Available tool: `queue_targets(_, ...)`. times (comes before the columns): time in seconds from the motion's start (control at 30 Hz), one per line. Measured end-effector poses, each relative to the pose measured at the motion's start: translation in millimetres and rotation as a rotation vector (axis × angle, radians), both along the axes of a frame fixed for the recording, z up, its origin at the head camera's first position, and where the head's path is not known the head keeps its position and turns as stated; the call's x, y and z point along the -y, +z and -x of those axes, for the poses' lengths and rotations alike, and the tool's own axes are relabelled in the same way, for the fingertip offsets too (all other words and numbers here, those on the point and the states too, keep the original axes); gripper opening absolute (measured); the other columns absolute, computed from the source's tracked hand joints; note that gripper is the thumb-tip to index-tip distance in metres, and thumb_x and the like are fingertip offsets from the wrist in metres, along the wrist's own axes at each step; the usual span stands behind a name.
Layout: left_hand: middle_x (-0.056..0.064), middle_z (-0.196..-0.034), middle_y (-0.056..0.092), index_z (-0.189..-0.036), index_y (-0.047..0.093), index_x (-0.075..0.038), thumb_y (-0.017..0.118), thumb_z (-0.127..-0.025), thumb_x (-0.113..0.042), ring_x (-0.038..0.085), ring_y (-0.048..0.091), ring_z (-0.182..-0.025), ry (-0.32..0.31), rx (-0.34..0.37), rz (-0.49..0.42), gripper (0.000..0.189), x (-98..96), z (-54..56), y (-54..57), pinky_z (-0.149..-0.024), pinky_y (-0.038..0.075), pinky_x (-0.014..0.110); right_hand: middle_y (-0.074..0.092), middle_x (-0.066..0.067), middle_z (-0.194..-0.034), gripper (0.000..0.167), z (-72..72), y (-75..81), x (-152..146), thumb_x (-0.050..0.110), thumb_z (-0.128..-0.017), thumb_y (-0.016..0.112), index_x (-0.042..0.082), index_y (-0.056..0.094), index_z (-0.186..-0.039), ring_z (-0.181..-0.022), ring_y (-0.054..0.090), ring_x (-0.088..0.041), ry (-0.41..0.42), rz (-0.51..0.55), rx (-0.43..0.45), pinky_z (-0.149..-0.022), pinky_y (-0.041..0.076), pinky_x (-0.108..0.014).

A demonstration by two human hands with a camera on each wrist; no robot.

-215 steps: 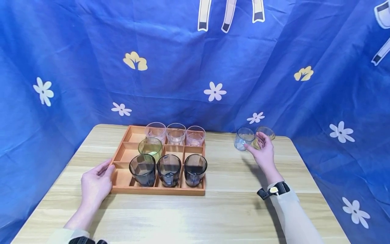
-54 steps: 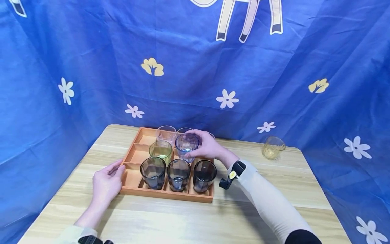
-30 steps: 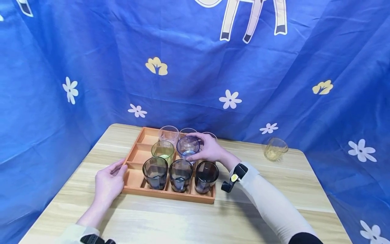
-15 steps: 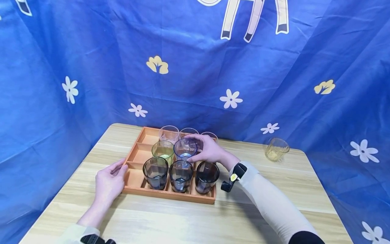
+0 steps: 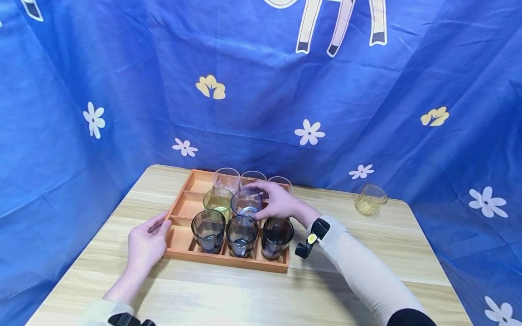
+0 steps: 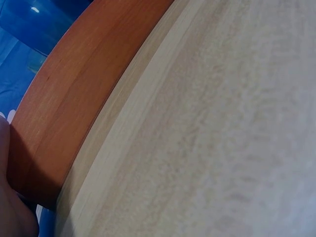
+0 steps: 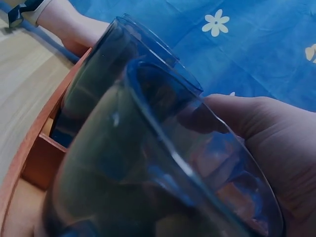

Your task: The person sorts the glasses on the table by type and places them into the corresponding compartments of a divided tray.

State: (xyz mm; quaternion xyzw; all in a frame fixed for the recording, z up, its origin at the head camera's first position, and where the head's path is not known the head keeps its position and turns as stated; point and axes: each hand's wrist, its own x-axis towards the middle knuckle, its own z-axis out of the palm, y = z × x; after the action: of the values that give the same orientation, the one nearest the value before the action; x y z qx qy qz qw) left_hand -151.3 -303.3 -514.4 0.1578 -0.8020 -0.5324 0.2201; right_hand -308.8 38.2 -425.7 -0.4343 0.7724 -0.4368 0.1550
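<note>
A wooden compartment tray (image 5: pixel 224 261) holds several glasses. My left hand (image 5: pixel 147 242) grips the tray's left wall, its thumb and fingers at the edge; the left wrist view shows the tray's outer wall (image 6: pixel 84 94) beside the hand (image 6: pixel 14 210). With thumb and fingers around its side, my right hand (image 5: pixel 279 199) holds a bluish clear glass (image 5: pixel 244 199) upright in the middle row, just right of a green glass (image 5: pixel 217 199). Its base is hidden behind the dark glasses. In the right wrist view a dark glass (image 7: pixel 98 168) covers much of the hand's (image 7: pixel 286 143) grip.
Three smoky dark glasses, one at the front left (image 5: pixel 208 231), fill part of the front row. Pale clear glasses, including a pinkish one (image 5: pixel 225 177), line the back row. A yellowish glass (image 5: pixel 370 200) stands at the table's far right, before a blue curtain (image 5: pixel 253 113).
My right hand has brought the bluish glass from the far right of the table to the tray's middle row, lately shifting it slightly left and down. My left hand keeps its hold.
</note>
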Motion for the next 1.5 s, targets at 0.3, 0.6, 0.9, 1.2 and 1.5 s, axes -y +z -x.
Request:
queue_targets(0.3, 0.023, -0.126, 0.070, -0.133, 0.070, 0.004, 0.070, -0.103, -0.011, -0.007, 0.065, -0.100, -0.012, 0.033, 0.018, 0.033, 1.2, 1.0, 3.1, -0.082, 0.053, 0.007, 0.064, -0.018, -0.138, 0.085, 3.5, 4.7, 1.0, 0.003, -0.075, 0.093, -0.001, 0.054, -0.151, -0.121, 0.064, -0.031, 0.017, -0.095, -0.041, -0.105, 0.052, -0.030)
queue_targets(0.6, 0.022, -0.127, 0.070, -0.133, 0.071, 0.004, 0.070, -0.103, -0.010, -0.007, 0.065, -0.100, -0.011, 0.036, 0.022, 0.033, 2.7, 2.8, 2.1, -0.082, 0.052, 0.007, 0.072, -0.014, -0.129, 0.085, 4.9, 9.0, 5.3, 0.010, -0.075, 0.095, -0.001, 0.057, -0.150, -0.096, 0.064, -0.019, -0.021, -0.230, -0.108, -0.081, 0.052, -0.023)
queue_targets(0.9, 0.023, -0.126, 0.071, -0.132, 0.071, 0.004, 0.070, -0.103, -0.009, -0.009, 0.064, -0.099, -0.007, 0.032, 0.009, 0.032, 3.5, 5.1, 3.7, -0.083, 0.052, 0.007, 0.074, -0.016, -0.125, 0.085, 11.7, 4.0, 4.7, 0.012, -0.075, 0.096, -0.002, 0.058, -0.149, -0.100, 0.068, -0.023, -0.022, -0.244, -0.089, -0.085, 0.053, -0.022)
queue_targets(1.2, 0.023, -0.123, 0.072, -0.131, 0.071, 0.006, 0.069, -0.103, -0.008, -0.012, 0.062, -0.097, -0.004, 0.022, 0.036, 0.031, 3.5, 7.9, 3.3, -0.082, 0.052, 0.007, 0.073, -0.014, -0.129, 0.084, 9.7, 8.7, 1.3, 0.016, -0.073, 0.100, -0.005, 0.060, -0.144, -0.112, 0.072, -0.022, -0.082, -0.233, -0.061, -0.098, 0.058, -0.029)
queue_targets(1.5, 0.025, -0.123, 0.071, -0.130, 0.071, 0.006, 0.070, -0.102, -0.007, -0.013, 0.062, -0.095, -0.005, 0.006, 0.026, 0.031, 3.5, 7.4, 1.7, -0.082, 0.052, 0.007, 0.069, -0.021, -0.135, 0.081, 7.4, 20.3, -8.6, 0.015, -0.073, 0.100, -0.008, 0.061, -0.141, -0.118, 0.070, -0.030, -0.082, -0.100, 0.015, -0.105, 0.056, -0.041)
